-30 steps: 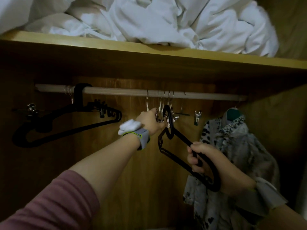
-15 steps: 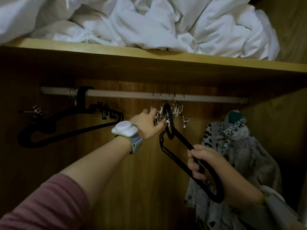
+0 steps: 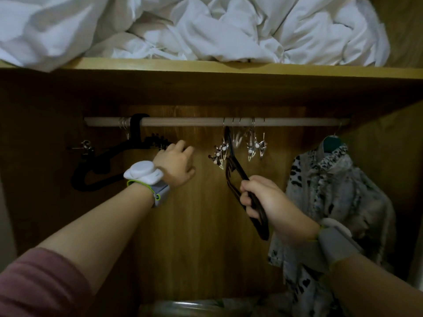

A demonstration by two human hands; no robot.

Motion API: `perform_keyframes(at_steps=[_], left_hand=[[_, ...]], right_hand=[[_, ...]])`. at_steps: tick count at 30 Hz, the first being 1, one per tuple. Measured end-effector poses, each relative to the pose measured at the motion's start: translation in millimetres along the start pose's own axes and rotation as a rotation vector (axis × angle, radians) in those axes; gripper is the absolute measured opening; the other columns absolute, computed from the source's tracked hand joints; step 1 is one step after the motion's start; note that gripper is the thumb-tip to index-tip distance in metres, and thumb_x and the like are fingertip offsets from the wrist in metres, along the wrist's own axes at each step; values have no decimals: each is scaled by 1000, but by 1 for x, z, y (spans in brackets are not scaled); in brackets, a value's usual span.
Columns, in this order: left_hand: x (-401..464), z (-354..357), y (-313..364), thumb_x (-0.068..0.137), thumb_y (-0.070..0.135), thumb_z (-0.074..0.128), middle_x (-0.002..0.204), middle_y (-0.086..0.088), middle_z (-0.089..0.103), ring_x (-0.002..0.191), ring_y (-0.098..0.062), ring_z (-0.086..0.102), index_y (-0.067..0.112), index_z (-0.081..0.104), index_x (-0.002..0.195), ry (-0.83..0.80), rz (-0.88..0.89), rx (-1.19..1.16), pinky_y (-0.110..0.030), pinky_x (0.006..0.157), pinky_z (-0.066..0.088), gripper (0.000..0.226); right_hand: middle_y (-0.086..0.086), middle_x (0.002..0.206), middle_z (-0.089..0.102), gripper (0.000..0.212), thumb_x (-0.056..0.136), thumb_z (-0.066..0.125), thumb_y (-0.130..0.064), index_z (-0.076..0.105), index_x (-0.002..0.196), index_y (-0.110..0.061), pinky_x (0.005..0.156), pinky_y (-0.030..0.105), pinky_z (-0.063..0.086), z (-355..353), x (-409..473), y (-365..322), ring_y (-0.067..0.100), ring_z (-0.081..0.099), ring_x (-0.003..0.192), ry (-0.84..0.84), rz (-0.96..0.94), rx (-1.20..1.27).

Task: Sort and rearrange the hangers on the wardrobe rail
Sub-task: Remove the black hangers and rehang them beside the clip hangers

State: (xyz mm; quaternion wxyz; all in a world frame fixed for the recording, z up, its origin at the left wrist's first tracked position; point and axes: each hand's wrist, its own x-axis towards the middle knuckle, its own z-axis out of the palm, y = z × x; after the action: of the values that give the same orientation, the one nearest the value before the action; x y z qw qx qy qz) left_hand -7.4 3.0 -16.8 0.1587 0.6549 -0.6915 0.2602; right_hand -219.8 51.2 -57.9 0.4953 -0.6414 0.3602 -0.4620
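Observation:
A pale wardrobe rail [image 3: 194, 121] runs across under the shelf. My right hand [image 3: 263, 199] grips the lower arm of a black hanger [image 3: 235, 170], whose hook reaches up just under the rail among several metal clip hangers [image 3: 251, 147]. My left hand [image 3: 176, 163] is further left, fingers relaxed and holding nothing, at the right tip of a bunch of black hangers [image 3: 103, 165] that hang from the rail's left end. Whether it touches them I cannot tell. A metal clip [image 3: 85, 146] sticks out at the far left.
A black-and-white patterned garment [image 3: 332, 191] hangs on a green hanger [image 3: 332, 144] at the rail's right end. White bedding [image 3: 206, 30] is piled on the wooden shelf [image 3: 229, 70] above. The wardrobe's wooden back panel [image 3: 201, 225] lies behind my arms.
My left hand has let go of the metal clip hangers and moved left to the black hangers. My right hand has lifted its hanger's hook closer to the rail.

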Motion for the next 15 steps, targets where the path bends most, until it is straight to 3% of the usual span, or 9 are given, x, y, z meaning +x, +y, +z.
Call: perform_keyframes(at_steps=[3, 6, 10, 15], left_hand=[[-22, -4, -28, 90, 38, 48, 144, -7, 31, 128, -29, 37, 19, 37, 137, -59, -15, 92, -39, 101, 38, 52], [-38, -9, -61, 90, 30, 47, 146, -10, 32, 129, -31, 35, 14, 40, 135, -25, -46, 189, -41, 101, 34, 48], [-47, -14, -106, 92, 6, 42, 151, -12, 25, 136, -34, 25, 11, 30, 142, 18, -203, 210, -44, 106, 29, 52], [-52, -2, -136, 96, 11, 39, 150, -15, 26, 135, -35, 29, 10, 24, 144, 25, -303, 202, -44, 105, 33, 51]], right_hand=[[0, 63, 45, 23, 90, 48, -32, 49, 73, -17, 59, 34, 31, 23, 6, -3, 15, 41, 56, 69, -48, -131], [5, 68, 39, 22, 91, 46, -32, 46, 77, -16, 65, 38, 29, 44, 6, -4, 17, 37, 58, 68, -65, -169], [10, 83, 34, 22, 92, 43, -35, 39, 85, -15, 68, 39, 27, 74, 6, -1, 20, 33, 64, 31, -83, -250], [2, 74, 37, 29, 96, 38, -32, 36, 72, -15, 60, 32, 30, 107, 6, -6, 17, 38, 64, -5, -104, -406]])
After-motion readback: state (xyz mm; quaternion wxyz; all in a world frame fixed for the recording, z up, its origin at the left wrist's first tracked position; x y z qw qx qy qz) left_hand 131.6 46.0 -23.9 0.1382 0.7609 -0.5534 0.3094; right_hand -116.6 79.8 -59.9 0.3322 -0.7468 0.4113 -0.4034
